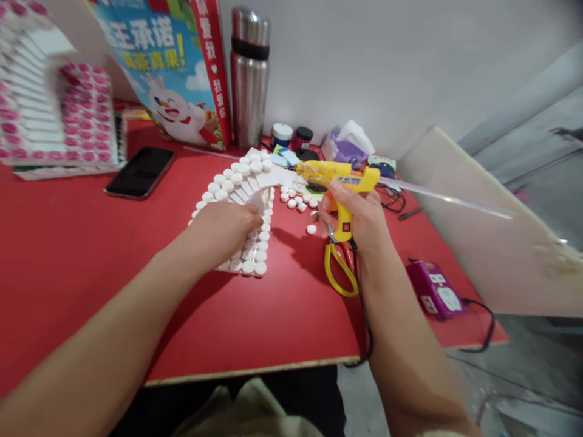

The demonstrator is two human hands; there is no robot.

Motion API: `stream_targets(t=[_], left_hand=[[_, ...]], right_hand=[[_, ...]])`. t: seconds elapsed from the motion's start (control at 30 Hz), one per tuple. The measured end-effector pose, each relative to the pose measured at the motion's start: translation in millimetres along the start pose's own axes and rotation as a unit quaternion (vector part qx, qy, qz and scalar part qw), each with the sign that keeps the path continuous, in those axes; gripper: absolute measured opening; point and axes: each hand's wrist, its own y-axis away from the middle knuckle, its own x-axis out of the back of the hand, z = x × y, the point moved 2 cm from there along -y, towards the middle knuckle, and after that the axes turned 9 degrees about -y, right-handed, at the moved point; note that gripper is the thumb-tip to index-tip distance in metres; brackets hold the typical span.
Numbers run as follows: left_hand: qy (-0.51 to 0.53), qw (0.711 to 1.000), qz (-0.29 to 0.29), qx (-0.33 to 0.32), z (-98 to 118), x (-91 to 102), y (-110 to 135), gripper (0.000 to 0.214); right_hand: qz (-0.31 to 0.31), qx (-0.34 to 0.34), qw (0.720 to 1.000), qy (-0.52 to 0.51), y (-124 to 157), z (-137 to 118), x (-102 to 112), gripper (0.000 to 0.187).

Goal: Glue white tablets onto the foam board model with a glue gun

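Left hand: the left hand (pixel 228 227) lies on the cap-edged white fan (pixel 243 182), fingers curled, fingertips pinching one of its strips.
Right hand: the right hand (pixel 359 218) is closed round the yellow glue gun (pixel 339 176), nozzle aimed towards the left hand.
Between the hands: loose white caps (pixel 298 200) on the red table (pixel 91 243).
Under the right wrist: yellow-handled scissors (pixel 339 273).
Beyond the left hand: a dark phone (pixel 140 172).
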Motion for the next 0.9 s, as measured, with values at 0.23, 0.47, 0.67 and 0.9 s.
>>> stream_targets(t=[0.23,0.47,0.67,0.9], left_hand=[[-0.062,0.998,-0.018,0.016,2,1.6,-1,0.033],[-0.07,0.997,0.011,0.016,2,-2.6,-4,0.028],[-0.059,0.998,0.013,0.031,0,-5.8,-5,0.03],[-0.067,0.997,0.019,0.043,1,-7.3,-5,0.034]], right_hand=[[0.016,-0.01,1.0,-0.001,0,0,-1,0.041],[0.017,0.007,1.0,-0.023,1,1,-2,0.038],[-0.01,0.009,1.0,-0.028,0,2,2,0.037],[0.007,-0.002,1.0,0.013,1,0,-1,0.038]])
